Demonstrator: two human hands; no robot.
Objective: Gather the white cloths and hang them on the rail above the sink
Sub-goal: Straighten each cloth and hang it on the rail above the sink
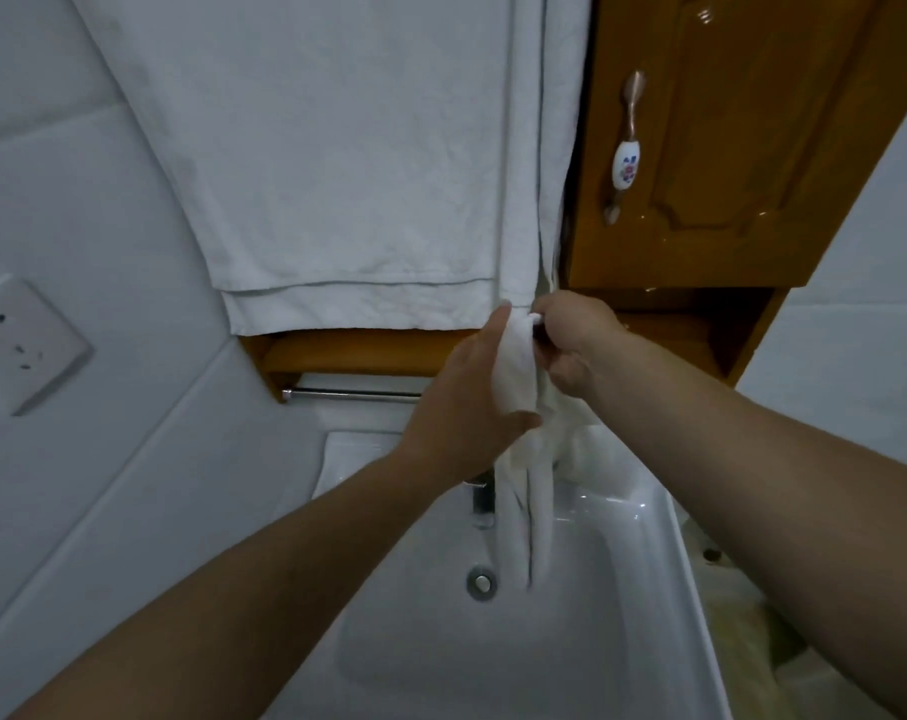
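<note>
Count of items in view. White cloths: two seen for certain, one wide cloth (337, 163) hanging flat at upper centre of the frame, and one narrow bunched cloth (519, 376) at centre; whether the bunch holds more than one piece cannot be told. Hands: two, left hand (467, 407) and right hand (576, 345), both at centre. Sink (622, 641): one, lower centre. Drain (481, 583): one. Metal rail (352, 393): one, centre left. Wooden cabinet (742, 148): one, upper right, with one handle (625, 148). Wall socket (22, 345): one, left edge.
</note>
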